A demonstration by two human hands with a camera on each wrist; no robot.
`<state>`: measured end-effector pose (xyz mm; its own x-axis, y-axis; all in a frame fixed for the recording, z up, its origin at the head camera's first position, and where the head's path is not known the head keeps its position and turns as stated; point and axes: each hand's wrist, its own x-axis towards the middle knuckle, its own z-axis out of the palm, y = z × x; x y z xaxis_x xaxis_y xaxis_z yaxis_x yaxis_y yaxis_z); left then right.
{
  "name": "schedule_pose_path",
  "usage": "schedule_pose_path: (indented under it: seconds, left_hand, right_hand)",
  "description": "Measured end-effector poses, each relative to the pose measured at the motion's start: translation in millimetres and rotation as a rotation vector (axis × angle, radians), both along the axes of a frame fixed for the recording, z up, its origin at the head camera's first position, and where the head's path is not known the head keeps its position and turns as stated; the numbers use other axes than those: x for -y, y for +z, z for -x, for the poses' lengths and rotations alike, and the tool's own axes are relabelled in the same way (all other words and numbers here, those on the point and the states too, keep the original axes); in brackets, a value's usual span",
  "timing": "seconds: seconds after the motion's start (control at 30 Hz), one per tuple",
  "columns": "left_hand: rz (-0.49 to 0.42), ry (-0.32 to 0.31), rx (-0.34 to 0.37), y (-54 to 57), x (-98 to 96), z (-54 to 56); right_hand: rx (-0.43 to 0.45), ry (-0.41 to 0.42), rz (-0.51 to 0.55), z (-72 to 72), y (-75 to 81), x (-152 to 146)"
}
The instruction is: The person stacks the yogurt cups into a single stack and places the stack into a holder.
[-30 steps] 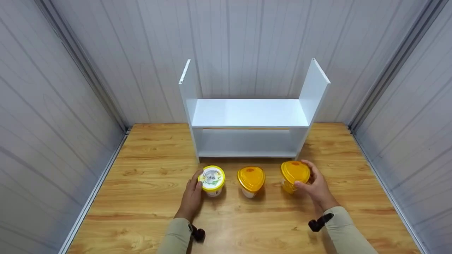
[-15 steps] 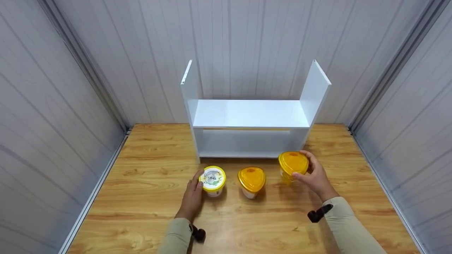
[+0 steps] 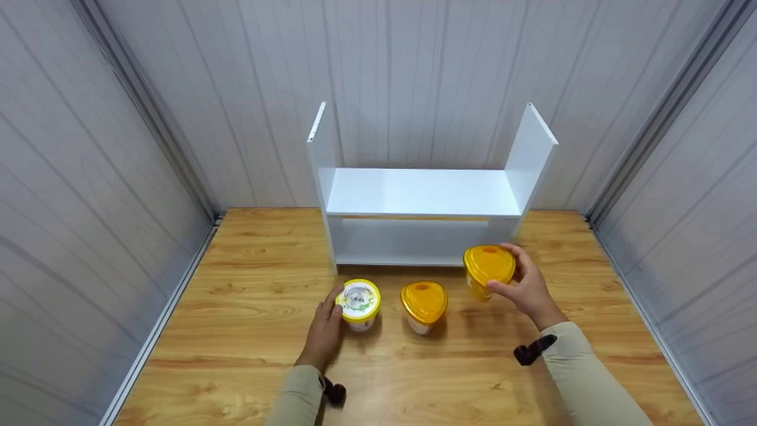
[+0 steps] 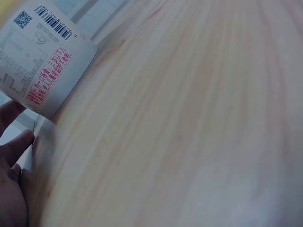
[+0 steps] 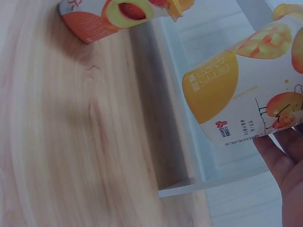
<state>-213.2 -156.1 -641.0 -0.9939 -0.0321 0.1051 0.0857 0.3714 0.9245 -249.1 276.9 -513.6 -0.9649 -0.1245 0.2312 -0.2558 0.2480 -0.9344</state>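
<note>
My right hand [image 3: 530, 294] grips a yogurt cup [image 3: 488, 266] with a rounded-triangular orange-yellow lid, thumb in front and fingers behind. It is raised off the table before the lower right of the white shelf [image 3: 423, 192]; the right wrist view shows mango pictures on its side. A similar orange-lidded yogurt cup [image 3: 423, 303] stands mid-table, with a peach print [image 5: 125, 12] in that wrist view. At left, my left hand [image 3: 322, 331] rests its fingertips against a round tub [image 3: 359, 303] with a yellow-rimmed white lid. Its barcode label [image 4: 47, 56] shows in the left wrist view.
The two-level shelf stands at the back of the wooden table [image 3: 248, 355], its side panels [image 3: 531, 154] rising above the upper board. Pale panelled walls [image 3: 414, 71] enclose the table at the back and both sides.
My right hand has lifted its yogurt cup and carried it forward and slightly left, toward the shelf. The left hand, the round tub and the middle cup have stayed in place.
</note>
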Motion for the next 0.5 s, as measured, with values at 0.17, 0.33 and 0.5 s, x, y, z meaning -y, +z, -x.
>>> schedule_pose_path:
  seconds: [0.17, 0.33, 0.5]
  left_hand:
    - [0.000, -0.005, -0.001, -1.2, -0.2, 0.3]
    - [0.003, -0.008, 0.006, -1.4, 0.2, 0.5]
    - [0.000, -0.006, 0.007, -0.8, 0.0, 0.1]
  right_hand:
    - [0.008, 0.009, 0.003, 1.6, 5.3, 2]
    - [0.007, 0.023, 0.023, 2.6, 10.7, 6]
    - [0.004, 0.020, 0.024, 3.8, 15.0, 12]
